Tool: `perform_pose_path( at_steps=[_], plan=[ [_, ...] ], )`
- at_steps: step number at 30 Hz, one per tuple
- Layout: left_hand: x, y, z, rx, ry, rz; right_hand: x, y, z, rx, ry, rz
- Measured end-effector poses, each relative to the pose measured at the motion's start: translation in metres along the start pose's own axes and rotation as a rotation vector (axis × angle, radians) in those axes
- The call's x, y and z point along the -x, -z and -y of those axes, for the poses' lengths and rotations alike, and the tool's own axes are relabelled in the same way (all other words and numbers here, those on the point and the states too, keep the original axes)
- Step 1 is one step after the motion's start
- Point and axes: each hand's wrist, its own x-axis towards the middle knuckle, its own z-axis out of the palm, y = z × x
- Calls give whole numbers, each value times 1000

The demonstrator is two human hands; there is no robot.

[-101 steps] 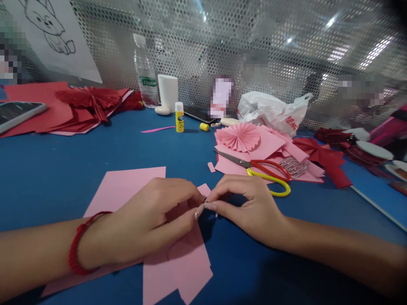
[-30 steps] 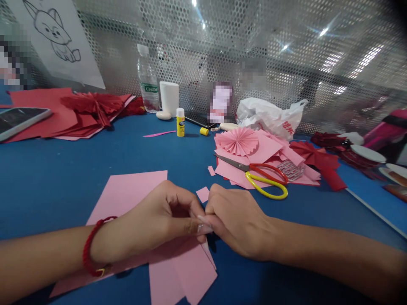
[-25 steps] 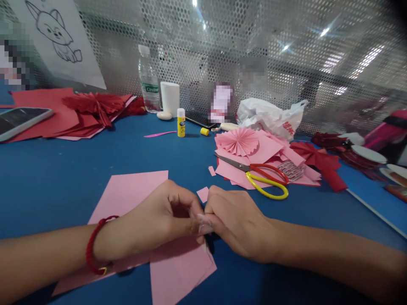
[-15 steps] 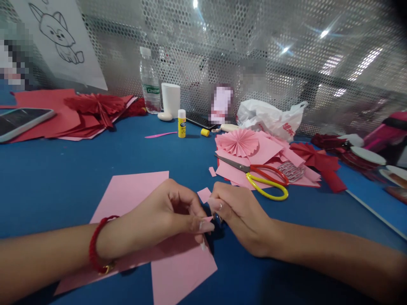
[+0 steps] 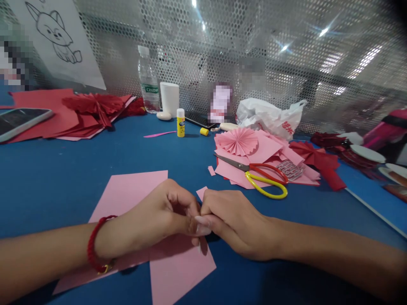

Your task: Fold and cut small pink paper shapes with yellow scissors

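Above the lower part of the pink paper sheets (image 5: 182,271), my left hand (image 5: 168,216) is closed in a pinch. A small pink paper piece showed in its fingertips a moment ago; now the fingers cover it. My right hand (image 5: 238,224) is closed too, its thumb and bent forefinger pressed against my left fingertips. What lies between the right fingers is hidden. Just behind the right knuckles, a pink paper scrap (image 5: 201,193) pokes out on the table. Scissors (image 5: 254,171) with one red and one yellow handle lie beyond, on a pink paper pile (image 5: 267,148).
A glue stick (image 5: 180,123) stands uncapped-looking near a yellow cap (image 5: 204,131) and a pink plastic knife (image 5: 159,134). Behind are a water bottle (image 5: 148,82) and a white bag (image 5: 270,116). Red paper (image 5: 47,114) and a phone (image 5: 22,123) lie left. A perforated metal panel (image 5: 190,55) borders the back.
My right hand has moved left, and its thumb now meets my left fingertips. The pink piece that showed there is covered. The left hand has barely moved.
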Motion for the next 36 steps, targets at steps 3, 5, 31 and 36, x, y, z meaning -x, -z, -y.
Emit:
perform_pose_path(
  at_steps=[3,5,31,36],
  plan=[
    [0,0,0,-33,-6,-29,2,-2,-4,-72,53,-129],
    [-1,0,0,-29,-18,-32,4,-3,-7,-115,112,-209],
    [-2,0,3,273,-23,1,8,-6,-8,-49,140,-317],
    [-1,-1,3,291,-20,4,6,-7,-7,94,156,-457]
  ],
)
